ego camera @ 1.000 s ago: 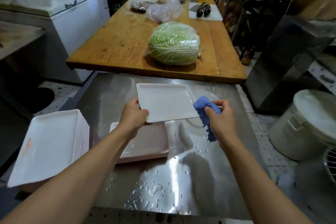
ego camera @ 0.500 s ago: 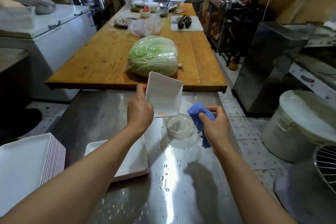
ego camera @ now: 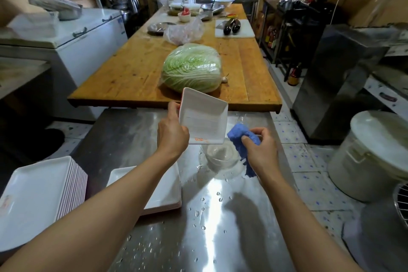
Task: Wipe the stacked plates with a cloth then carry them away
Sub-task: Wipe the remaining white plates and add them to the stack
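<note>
Left hand grips one white square plate by its left edge, thumb on the face side, the other fingers hidden behind it. The plate is tilted up, clear of the counter, its face toward the camera. Right hand has its fingers curled round a bunched blue cloth, which sits just beside the plate's lower right corner; whether it touches cannot be told.

Handling, judged: the plate looks rigid and light, probably melamine or thin ceramic. Its glossy face is likely wet and so slippery. An edge pinch with the thumb on the rim suits one plate. The stacks will be heavy together and want both hands under the base. The cloth is soft and limp, with a tail hanging below the right fingers.

Below the left forearm lies a low stack of plates; further left of the left fingers stands a tall stack at the counter's edge. A clear glass bowl sits under and between the two hands.

The steel counter is shiny and beaded with water drops. Beyond the fingers is a wooden table with a wrapped cabbage. Right of the right hand, on a tiled floor, stands a white lidded bucket.
</note>
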{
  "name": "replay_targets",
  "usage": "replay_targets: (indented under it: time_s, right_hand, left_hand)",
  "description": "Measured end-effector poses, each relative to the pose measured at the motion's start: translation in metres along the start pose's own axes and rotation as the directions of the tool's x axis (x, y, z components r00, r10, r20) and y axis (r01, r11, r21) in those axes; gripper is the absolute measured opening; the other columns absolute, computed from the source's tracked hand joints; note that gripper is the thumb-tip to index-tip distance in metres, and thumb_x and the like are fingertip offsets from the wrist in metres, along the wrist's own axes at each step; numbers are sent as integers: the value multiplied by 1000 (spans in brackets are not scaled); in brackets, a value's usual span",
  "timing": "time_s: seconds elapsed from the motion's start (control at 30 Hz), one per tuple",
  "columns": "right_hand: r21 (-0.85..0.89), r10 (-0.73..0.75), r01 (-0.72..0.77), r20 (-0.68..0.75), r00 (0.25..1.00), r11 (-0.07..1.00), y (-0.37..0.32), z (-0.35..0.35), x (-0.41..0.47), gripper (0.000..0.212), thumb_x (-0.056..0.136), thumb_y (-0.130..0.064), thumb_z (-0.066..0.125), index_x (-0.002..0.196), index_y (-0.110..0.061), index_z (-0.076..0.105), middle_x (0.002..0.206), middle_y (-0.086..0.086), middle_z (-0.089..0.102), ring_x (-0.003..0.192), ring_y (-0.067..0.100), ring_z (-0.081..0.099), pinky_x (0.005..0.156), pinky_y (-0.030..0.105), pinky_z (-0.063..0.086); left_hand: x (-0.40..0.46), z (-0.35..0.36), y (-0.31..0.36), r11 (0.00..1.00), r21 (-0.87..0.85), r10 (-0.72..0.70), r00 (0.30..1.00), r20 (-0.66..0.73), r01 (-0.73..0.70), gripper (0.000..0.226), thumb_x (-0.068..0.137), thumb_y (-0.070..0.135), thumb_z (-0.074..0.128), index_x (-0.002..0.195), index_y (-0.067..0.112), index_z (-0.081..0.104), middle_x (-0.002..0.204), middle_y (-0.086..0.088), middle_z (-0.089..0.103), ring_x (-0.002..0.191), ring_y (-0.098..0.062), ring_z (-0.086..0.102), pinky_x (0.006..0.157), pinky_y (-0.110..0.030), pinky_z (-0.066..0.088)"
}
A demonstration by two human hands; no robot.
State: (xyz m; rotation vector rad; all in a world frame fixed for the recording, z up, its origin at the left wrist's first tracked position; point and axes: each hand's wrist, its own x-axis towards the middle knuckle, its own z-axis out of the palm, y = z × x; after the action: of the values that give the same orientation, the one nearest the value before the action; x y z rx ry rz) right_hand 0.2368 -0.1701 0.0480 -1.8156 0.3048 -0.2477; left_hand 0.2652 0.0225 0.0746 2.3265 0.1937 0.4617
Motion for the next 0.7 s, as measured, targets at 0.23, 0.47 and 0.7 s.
replay_targets:
  time_s: [0.23, 0.47, 0.7]
  right_hand:
    - [-24, -137, 140, 90, 986, 990, -19, 17, -12, 12, 89, -15, 56, 96, -24, 54, 105, 2, 56, 88, 14, 58, 69, 26, 52]
    - [-502, -268, 477, 432, 861, 721, -41, 52, -45, 32, 93, -34, 51, 124, -26, 56, 149, 0, 29, 137, 22, 21, 111, 37, 18]
    - [-417, -400, 621, 503, 766, 664, -46, 79, -115, 26, 92, -19, 58, 116, -19, 66, 123, 2, 50, 112, 18, 44, 92, 28, 42]
  left_hand:
    - [-22, -20, -18, 790, -419, -378, 893, 243, 448, 42, 81, -12, 44, 105, 22, 43, 98, -1, 56, 85, -20, 57, 46, -29, 53]
    - [-56, -56, -34, 585, -589, -359, 829, 429, 558, 45, 80, -15, 43, 94, 27, 49, 100, -10, 61, 82, -29, 63, 51, -33, 55]
    - [-80, -100, -67, 494, -663, -285, 825, 488, 562, 35, 87, -10, 46, 100, 22, 51, 90, -16, 64, 62, -23, 68, 51, -34, 54]
